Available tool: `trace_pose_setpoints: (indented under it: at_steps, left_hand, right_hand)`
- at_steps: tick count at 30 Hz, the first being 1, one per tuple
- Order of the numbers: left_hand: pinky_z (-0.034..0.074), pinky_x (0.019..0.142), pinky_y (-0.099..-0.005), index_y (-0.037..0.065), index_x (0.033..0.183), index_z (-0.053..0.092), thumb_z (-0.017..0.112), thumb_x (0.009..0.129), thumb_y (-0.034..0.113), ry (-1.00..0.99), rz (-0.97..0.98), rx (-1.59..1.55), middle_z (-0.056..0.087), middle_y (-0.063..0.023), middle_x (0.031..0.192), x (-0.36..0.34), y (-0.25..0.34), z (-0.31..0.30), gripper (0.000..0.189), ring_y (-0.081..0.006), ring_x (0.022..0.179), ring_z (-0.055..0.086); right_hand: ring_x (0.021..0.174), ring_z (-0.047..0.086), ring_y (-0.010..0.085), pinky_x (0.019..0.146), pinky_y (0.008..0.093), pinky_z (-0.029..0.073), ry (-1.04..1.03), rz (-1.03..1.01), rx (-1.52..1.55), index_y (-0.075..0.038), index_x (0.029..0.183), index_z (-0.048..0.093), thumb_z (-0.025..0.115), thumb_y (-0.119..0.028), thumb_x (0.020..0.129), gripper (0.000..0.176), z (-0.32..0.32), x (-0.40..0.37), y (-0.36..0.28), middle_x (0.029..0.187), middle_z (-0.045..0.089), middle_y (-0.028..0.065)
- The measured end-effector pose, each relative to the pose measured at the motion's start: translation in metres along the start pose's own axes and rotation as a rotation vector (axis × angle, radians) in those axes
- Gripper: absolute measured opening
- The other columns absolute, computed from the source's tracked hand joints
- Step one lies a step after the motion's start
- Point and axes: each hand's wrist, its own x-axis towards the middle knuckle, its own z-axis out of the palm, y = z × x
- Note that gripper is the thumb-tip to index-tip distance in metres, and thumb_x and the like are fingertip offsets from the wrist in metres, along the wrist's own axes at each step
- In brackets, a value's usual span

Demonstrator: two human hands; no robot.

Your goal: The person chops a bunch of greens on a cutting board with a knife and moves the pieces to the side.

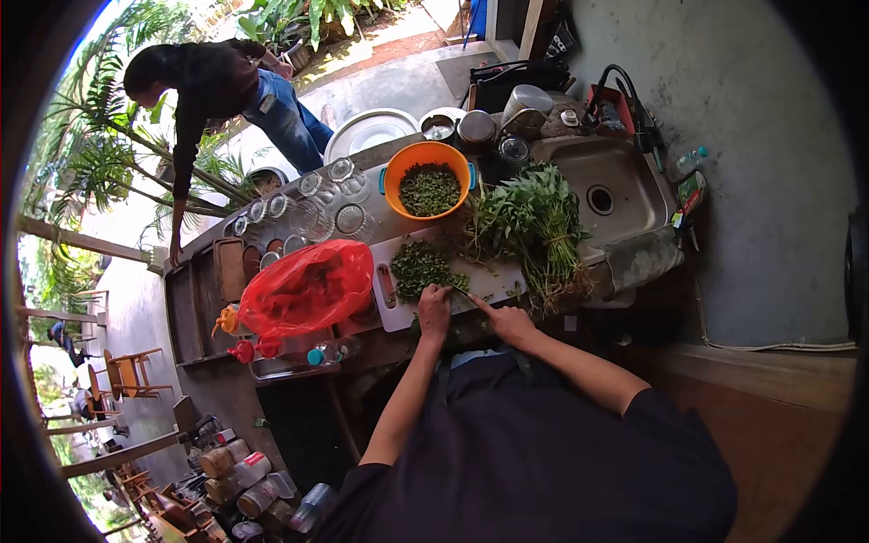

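Note:
A white cutting board (396,315) lies on the counter with a pile of chopped greens (418,270) on it. My left hand (434,306) is closed at the board's near edge, by the chopped greens; what its fingers hold is too small to make out. Just right of it, my right hand (510,323) is wrapped round the handle of a knife (472,299), whose blade points toward my left hand. An orange bowl (389,181) holding chopped greens stands behind the board. A bunch of whole leafy greens (543,213) lies at the right, its roots toward me.
A red plastic bag (308,288) and glass jars (353,222) stand left of the board. The sink (634,185) is at the right, with bottles beyond. A bottle with a blue cap (337,353) lies near the front edge. Another person (226,86) leans over the counter's far left end.

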Motion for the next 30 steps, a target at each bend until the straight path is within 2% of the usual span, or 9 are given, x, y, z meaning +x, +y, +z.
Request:
trace_pose_setpoints:
  at_steps: [5, 11, 20, 22, 30]
  left_hand:
    - [0.051, 0.082, -0.0414, 0.005, 0.095, 0.075, 0.066, 0.078, 0.001, -0.004, -0.035, -0.055, 0.062, -0.0131, 0.087, -0.001, 0.0, -0.002, 0.02, -0.0317, 0.091, 0.062]
    - [0.05, 0.081, -0.0411, 0.003, 0.094, 0.073, 0.067, 0.079, 0.003, 0.01, 0.064, 0.03, 0.061, -0.0139, 0.089, -0.004, 0.003, -0.002, 0.016, -0.0323, 0.091, 0.061]
    - [0.051, 0.083, -0.0412, 0.002, 0.099, 0.073, 0.067, 0.08, 0.003, 0.007, 0.125, 0.017, 0.064, -0.0143, 0.095, -0.007, -0.001, -0.001, 0.019, -0.0322, 0.094, 0.062]
    - [0.051, 0.084, -0.0401, 0.002, 0.098, 0.072, 0.065, 0.085, 0.006, 0.005, 0.135, -0.011, 0.065, -0.0123, 0.098, -0.007, -0.004, 0.0, 0.016, -0.0308, 0.097, 0.062]
    - [0.051, 0.085, -0.0401, 0.003, 0.099, 0.073, 0.066, 0.083, 0.005, -0.001, 0.133, 0.004, 0.066, -0.0117, 0.098, -0.008, -0.005, -0.002, 0.018, -0.0305, 0.097, 0.063]
  right_hand:
    - [0.063, 0.066, 0.0391, 0.061, 0.0528, 0.055, -0.01, -0.014, -0.056, -0.044, 0.155, 0.008, 0.052, -0.014, 0.091, 0.083, -0.002, -0.005, 0.007, 0.071, 0.065, 0.0197]
    - [0.063, 0.065, 0.039, 0.063, 0.0526, 0.055, -0.048, 0.006, -0.071, -0.044, 0.155, 0.009, 0.05, -0.013, 0.091, 0.082, -0.013, -0.005, 0.005, 0.071, 0.064, 0.0197]
    - [0.066, 0.065, 0.0394, 0.066, 0.053, 0.054, -0.073, -0.005, -0.023, -0.036, 0.156, 0.017, 0.049, -0.012, 0.092, 0.076, -0.032, -0.003, -0.013, 0.071, 0.064, 0.0196]
    - [0.067, 0.065, 0.0397, 0.067, 0.0527, 0.053, -0.107, -0.014, -0.021, -0.034, 0.156, 0.019, 0.048, -0.011, 0.091, 0.074, -0.04, -0.002, -0.016, 0.073, 0.065, 0.0201]
    - [0.07, 0.066, 0.0399, 0.069, 0.0531, 0.054, -0.119, 0.009, 0.01, -0.038, 0.156, 0.017, 0.046, -0.01, 0.091, 0.077, -0.03, 0.0, -0.014, 0.075, 0.066, 0.0211]
